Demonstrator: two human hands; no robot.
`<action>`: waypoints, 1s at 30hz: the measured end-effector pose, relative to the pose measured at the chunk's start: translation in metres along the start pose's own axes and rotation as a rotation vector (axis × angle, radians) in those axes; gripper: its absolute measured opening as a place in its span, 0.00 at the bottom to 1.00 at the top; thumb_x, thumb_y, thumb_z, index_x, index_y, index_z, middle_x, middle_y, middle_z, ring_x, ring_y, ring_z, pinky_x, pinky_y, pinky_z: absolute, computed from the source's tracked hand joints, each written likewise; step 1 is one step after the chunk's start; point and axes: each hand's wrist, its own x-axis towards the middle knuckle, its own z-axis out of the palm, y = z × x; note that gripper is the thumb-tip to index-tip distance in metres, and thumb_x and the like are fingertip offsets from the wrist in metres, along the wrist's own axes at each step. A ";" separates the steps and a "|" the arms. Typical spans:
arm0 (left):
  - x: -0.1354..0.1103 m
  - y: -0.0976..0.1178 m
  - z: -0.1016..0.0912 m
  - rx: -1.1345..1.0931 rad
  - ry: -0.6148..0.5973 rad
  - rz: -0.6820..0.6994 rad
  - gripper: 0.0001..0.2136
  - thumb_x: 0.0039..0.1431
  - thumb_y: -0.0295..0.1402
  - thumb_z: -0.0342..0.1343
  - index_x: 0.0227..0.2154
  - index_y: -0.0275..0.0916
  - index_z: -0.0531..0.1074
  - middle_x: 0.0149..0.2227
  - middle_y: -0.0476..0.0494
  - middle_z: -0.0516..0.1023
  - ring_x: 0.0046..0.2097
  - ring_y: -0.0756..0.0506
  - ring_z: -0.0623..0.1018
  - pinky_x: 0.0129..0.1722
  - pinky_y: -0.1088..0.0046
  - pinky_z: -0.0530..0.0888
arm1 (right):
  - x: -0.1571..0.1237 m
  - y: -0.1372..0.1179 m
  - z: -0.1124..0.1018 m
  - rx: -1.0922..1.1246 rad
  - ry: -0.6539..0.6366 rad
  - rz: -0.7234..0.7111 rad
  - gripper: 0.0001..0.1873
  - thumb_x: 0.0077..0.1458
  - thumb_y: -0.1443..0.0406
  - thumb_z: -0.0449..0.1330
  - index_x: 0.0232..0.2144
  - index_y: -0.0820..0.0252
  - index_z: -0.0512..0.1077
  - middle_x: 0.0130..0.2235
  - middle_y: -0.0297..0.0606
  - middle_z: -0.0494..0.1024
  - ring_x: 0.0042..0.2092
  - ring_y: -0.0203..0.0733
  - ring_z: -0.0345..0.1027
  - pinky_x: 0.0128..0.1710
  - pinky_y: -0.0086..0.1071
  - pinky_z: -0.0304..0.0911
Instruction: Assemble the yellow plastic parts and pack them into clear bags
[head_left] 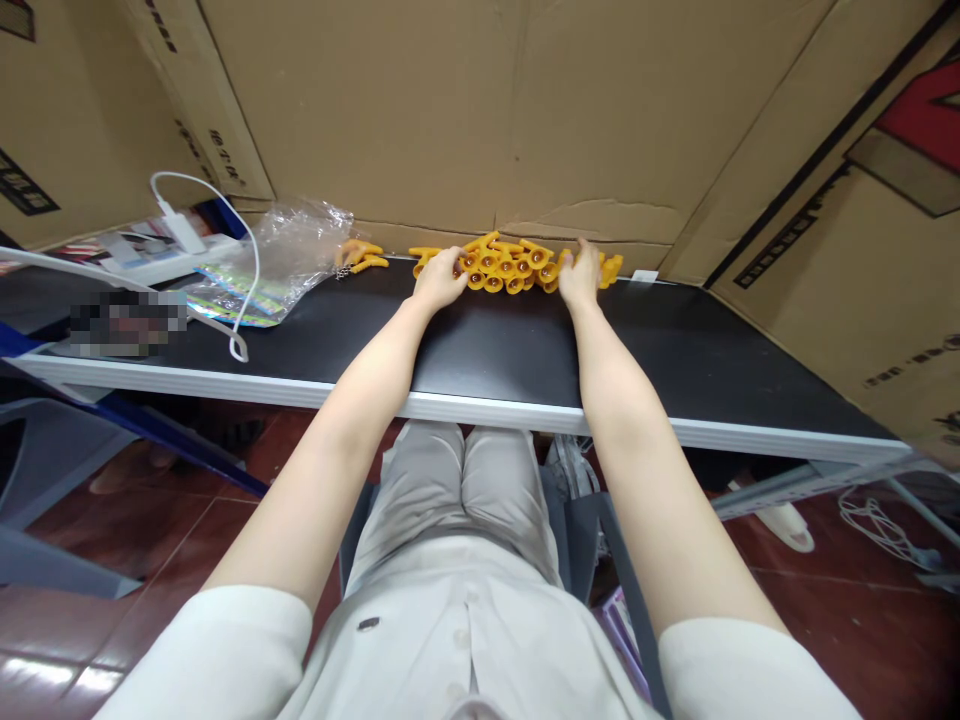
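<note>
Head view: the left hand (441,282) and right hand (582,277) meet a stacked row of yellow, cup-ended pieces (517,268) near its two ends, at the rear of the black tabletop (495,350) before a brown cardboard panel (517,130). Both hands are partly curled; whether they pinch any piece cannot be told.

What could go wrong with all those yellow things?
The yellow pieces are heaped together, so some might tumble if the left hand and right hand push unevenly. The few separate pieces beside the clear plastic bag might get hidden under it. The white cable loops near the front edge of the table and could get snagged.
</note>
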 end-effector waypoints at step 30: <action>-0.005 -0.075 -0.044 0.148 -0.037 -0.794 0.40 0.67 0.35 0.54 0.77 0.22 0.53 0.81 0.19 0.49 0.82 0.29 0.50 0.80 0.42 0.50 | -0.004 0.027 -0.011 -0.306 -0.421 0.179 0.38 0.77 0.51 0.40 0.82 0.55 0.50 0.83 0.51 0.41 0.84 0.64 0.23 0.73 0.80 0.24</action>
